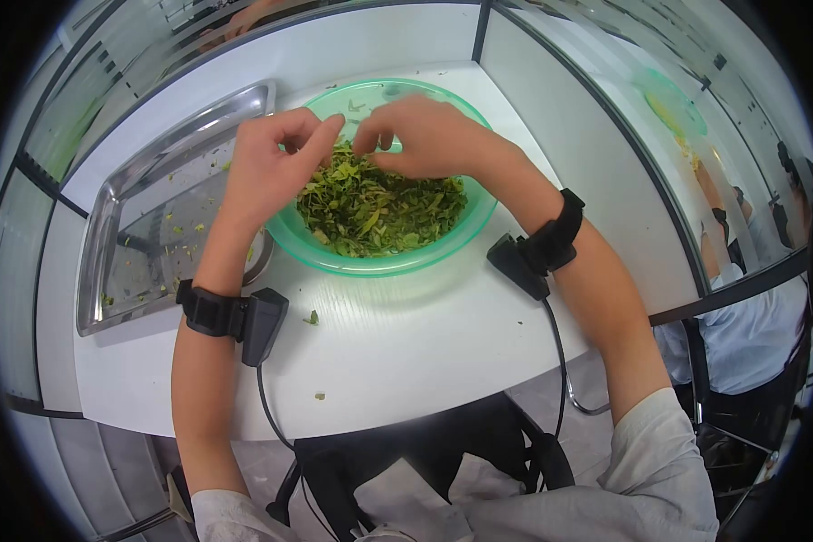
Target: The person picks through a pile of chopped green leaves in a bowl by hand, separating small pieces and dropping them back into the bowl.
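Observation:
A translucent green bowl (379,268) stands on the white table, heaped with loose chopped-looking green leaves (384,212). Over its left side is my left hand (285,155), fingers curled in and thumb pointing toward the bowl's middle. My right hand (422,137) hangs over the far middle of the bowl, its fingers bent downward just above the leaves. The two hands are close together but apart. Whatever the fingertips may hold is too small or hidden to make out. A black strapped device (260,325) is on my left wrist, and another black device (519,265) on my right.
Left of the bowl, partly under its edge, lies a shallow metal tray (176,203) with scattered leaf bits. A leaf scrap (312,317) rests on the white table (406,361). Low partitions (596,172) enclose the table. Cables run down from both wrist devices. Another person (750,334) sits at right.

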